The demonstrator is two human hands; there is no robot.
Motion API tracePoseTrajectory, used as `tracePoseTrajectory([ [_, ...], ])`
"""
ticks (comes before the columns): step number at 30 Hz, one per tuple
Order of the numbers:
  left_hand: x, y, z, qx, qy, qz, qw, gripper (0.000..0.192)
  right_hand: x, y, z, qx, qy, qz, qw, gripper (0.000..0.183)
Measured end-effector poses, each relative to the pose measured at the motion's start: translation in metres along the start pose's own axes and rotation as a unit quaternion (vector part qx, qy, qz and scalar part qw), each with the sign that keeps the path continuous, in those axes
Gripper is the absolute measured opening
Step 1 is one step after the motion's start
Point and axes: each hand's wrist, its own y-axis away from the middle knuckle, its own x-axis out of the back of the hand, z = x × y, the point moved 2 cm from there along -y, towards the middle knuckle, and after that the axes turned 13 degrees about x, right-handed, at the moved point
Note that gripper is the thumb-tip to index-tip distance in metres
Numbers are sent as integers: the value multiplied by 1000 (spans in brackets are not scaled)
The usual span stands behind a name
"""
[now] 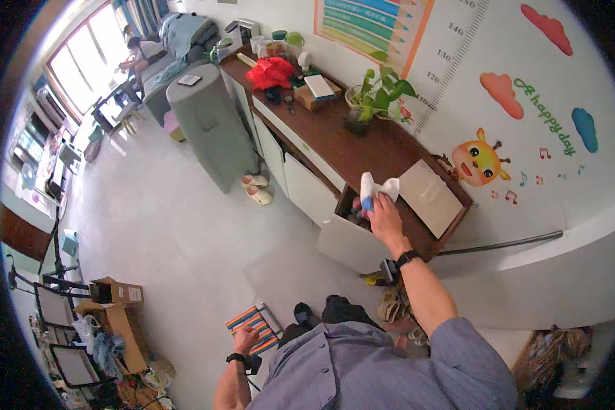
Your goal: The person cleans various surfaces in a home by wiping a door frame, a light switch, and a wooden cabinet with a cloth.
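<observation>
My right hand holds a pair of white cloth items, likely socks, one with a blue patch. It is over the pulled-out drawer of a brown-topped sideboard. Dark and pinkish items show inside this drawer, partly hidden by the hand. Low on the left, my left hand has curled fingers and overlaps a folding stool with a striped seat in the view. Whether it touches the stool cannot be made out.
A flat beige package lies beside the drawer, with a potted plant and a red bag farther along. Pale clogs rest on the floor near a grey covered object. Cardboard boxes stand left; a person sits far off.
</observation>
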Motion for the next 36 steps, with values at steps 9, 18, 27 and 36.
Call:
tracePoseTrajectory([
  [9,-19,-18,20,29,-6,-81,996,27,-24,-42,28,27,81,5,996,49],
  [18,-29,-40,121,39,83,-48,995,23,-40,-160,81,29,70,-2,997,54],
  [27,-36,-54,209,-12,5,13,1000,26,-36,-164,76,89,4,-14,996,56],
  [36,-14,-103,239,21,-55,-7,998,26,-8,-109,76,16,1,-33,999,39],
])
